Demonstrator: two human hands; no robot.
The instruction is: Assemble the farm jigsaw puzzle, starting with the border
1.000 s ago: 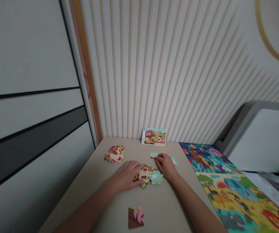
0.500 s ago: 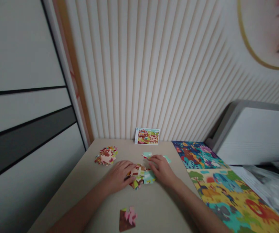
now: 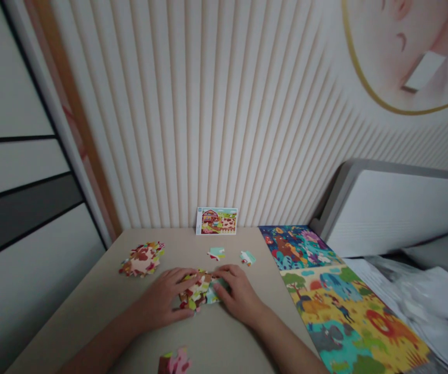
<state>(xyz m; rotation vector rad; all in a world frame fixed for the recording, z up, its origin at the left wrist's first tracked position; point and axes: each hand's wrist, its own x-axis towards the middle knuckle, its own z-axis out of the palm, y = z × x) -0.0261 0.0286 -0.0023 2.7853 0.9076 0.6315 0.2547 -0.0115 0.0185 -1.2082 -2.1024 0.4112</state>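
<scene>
A loose heap of puzzle pieces (image 3: 196, 292) lies on the beige table (image 3: 224, 343) between both hands. Fingers spread, my left hand (image 3: 165, 298) rests around the heap's left side and touches it. At the heap's right edge, my right hand (image 3: 239, 293) touches light blue pieces with its thumb and fingers; whether it grips one I cannot make out. Behind the hands lie two separate light blue pieces, one in the middle (image 3: 217, 252) and one to the right (image 3: 247, 258). A brown and pink piece (image 3: 175, 362) sits near the front.
Another heap of pieces (image 3: 143, 258) is at the back left. A farm picture card (image 3: 216, 221) leans against the ribbed wall. Two assembled puzzles, a dark blue one (image 3: 297, 246) and a yellow animal one (image 3: 352, 317), cover the right side. Plastic wrapping (image 3: 406, 291) lies beyond.
The view has turned to the right. My right hand has drawn back from the light blue pieces at the back to the heap. My left hand has spread around the heap's left side.
</scene>
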